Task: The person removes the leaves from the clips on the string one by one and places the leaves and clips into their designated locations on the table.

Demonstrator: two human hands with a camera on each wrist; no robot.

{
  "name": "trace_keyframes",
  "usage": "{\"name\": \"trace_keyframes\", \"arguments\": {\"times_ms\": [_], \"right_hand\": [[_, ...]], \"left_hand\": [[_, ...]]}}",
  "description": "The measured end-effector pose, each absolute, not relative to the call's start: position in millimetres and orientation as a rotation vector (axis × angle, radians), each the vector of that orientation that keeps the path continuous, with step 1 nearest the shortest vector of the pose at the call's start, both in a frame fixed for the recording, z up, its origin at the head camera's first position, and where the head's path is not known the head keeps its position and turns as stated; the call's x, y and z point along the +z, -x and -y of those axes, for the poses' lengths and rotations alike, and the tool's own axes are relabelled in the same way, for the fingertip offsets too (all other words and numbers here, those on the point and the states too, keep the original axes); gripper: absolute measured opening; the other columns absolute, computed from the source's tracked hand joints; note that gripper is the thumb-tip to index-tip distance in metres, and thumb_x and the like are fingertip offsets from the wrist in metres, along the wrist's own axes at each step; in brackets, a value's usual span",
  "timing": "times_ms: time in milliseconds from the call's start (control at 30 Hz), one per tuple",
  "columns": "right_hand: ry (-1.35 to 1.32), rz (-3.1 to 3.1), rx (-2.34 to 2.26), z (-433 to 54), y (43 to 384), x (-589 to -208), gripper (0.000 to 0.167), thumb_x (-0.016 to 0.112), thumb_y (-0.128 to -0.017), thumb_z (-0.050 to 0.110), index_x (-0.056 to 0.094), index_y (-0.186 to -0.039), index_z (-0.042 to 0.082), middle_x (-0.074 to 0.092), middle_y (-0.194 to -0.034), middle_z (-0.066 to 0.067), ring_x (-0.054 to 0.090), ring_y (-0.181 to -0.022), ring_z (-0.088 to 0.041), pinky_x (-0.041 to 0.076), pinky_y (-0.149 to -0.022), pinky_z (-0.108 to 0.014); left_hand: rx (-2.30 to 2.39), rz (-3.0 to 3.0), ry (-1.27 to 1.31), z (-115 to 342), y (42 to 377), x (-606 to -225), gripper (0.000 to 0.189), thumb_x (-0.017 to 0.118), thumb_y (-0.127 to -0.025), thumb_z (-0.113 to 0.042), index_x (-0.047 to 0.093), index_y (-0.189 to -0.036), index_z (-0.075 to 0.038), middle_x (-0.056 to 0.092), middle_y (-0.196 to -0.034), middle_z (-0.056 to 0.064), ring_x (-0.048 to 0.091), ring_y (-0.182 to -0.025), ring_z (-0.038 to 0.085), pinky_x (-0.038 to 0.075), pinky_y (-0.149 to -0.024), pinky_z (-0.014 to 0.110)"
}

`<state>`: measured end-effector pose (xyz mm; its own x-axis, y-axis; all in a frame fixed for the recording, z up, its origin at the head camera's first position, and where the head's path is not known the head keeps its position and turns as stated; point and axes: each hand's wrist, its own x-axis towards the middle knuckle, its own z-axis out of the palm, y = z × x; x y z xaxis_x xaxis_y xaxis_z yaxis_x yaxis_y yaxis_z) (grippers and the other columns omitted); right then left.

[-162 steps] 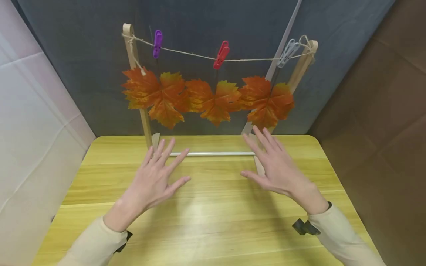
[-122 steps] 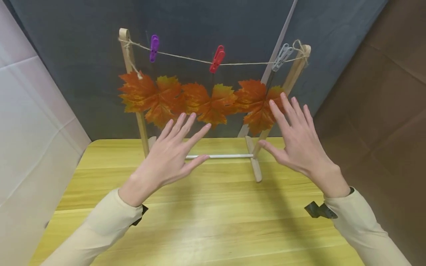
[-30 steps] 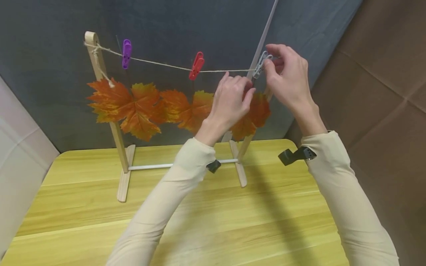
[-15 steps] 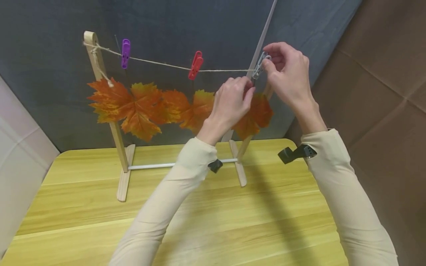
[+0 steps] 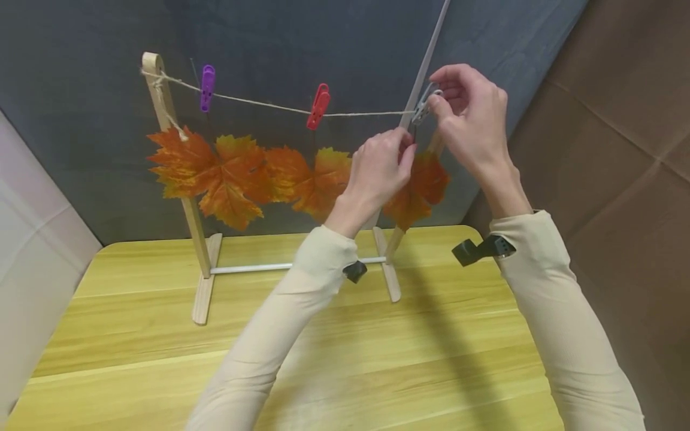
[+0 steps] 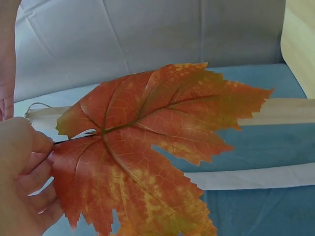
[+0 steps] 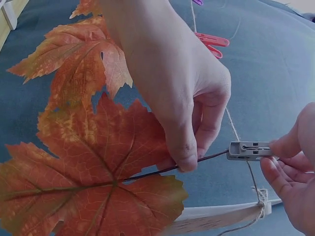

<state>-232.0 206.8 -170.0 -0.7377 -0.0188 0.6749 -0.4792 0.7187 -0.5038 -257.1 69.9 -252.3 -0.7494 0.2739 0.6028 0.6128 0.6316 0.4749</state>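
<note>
Left hand (image 5: 377, 167) went from spread at 8 o'clock in the first head view to 1 o'clock, now pinching the stem (image 7: 214, 156) of an orange leaf (image 7: 98, 182). Right hand (image 5: 477, 123) moved from 4 to 2 o'clock, now gripping the grey clothespin (image 7: 250, 151) (wooden rack (image 5: 196, 236) also sits nearer 9 o'clock).
</note>
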Motion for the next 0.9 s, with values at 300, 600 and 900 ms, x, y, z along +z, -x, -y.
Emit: {"name": "trace_keyframes", "arguments": {"times_ms": [300,600,900], "right_hand": [[-0.398,2.167,0.912,-207.7,235.8,-172.6,0.020,0.062,-0.093,0.007,0.071,-0.109,0.001,0.073,-0.101,-0.010,0.060,-0.082,0.001,0.049,-0.080,-0.014],[-0.473,2.052,0.894,-208.2,239.5,-178.5,0.017,0.064,-0.093,0.004,0.071,-0.106,-0.003,0.073,-0.100,-0.011,0.064,-0.084,-0.003,0.054,-0.084,-0.014],[-0.595,1.906,0.930,-208.0,240.2,-184.4,0.013,0.066,-0.092,0.001,0.071,-0.100,-0.007,0.073,-0.097,-0.015,0.062,-0.082,0.004,0.055,-0.083,-0.016]], "left_hand": [[-0.957,2.379,0.692,-71.2,256.1,-259.6,0.021,0.060,-0.102,-0.022,0.068,-0.110,-0.005,0.072,-0.095,0.007,0.062,-0.075,0.016,0.056,-0.072,0.026],[-0.979,2.367,0.714,-73.9,251.9,-267.2,0.018,0.061,-0.101,-0.019,0.068,-0.107,-0.004,0.072,-0.091,0.008,0.061,-0.071,0.017,0.054,-0.068,0.025],[-0.925,2.294,0.793,-77.2,241.0,-273.7,0.016,0.061,-0.100,-0.017,0.070,-0.104,-0.004,0.072,-0.090,0.007,0.065,-0.074,0.017,0.057,-0.073,0.027]]}}
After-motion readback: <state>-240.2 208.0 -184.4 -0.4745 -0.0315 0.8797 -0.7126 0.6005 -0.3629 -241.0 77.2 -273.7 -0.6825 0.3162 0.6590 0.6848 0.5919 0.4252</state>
